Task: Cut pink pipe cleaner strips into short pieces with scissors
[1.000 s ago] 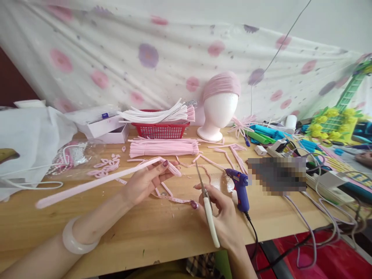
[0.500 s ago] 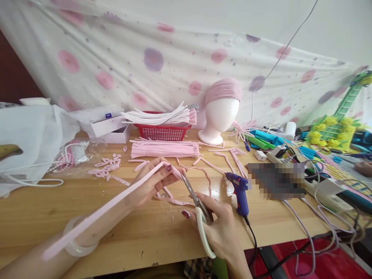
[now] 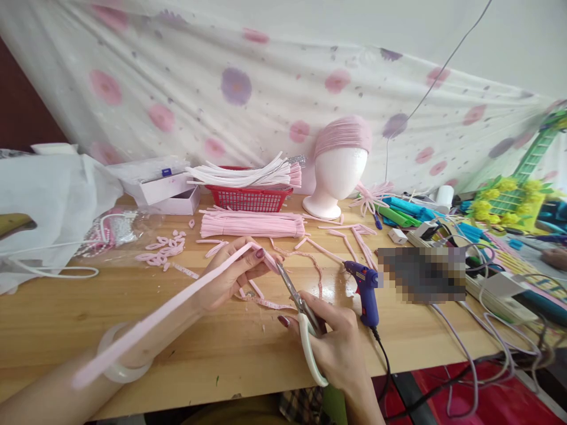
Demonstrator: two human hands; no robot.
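My left hand [image 3: 233, 274] pinches a long pale pink strip [image 3: 177, 299] near its far end, the strip running back over my forearm toward the lower left. My right hand [image 3: 334, 342] grips white-handled scissors [image 3: 301, 313], their blades pointing up-left and meeting the strip's end just beyond my left fingers. A purple glue gun [image 3: 367, 288] stands on the wooden table [image 3: 66, 313] right of the scissors.
A bundle of pink strips [image 3: 251, 225], a red basket [image 3: 248, 198] with white strips, a foam head [image 3: 339, 168] wearing a pink band and small pink loops [image 3: 162, 248] lie behind. Cables and a power strip [image 3: 491, 289] crowd the right side. White bags [image 3: 48, 200] sit left.
The scissors swung from upright over to the strip's end and their blades now close on it. The strip's long tail dropped lower over my left forearm.
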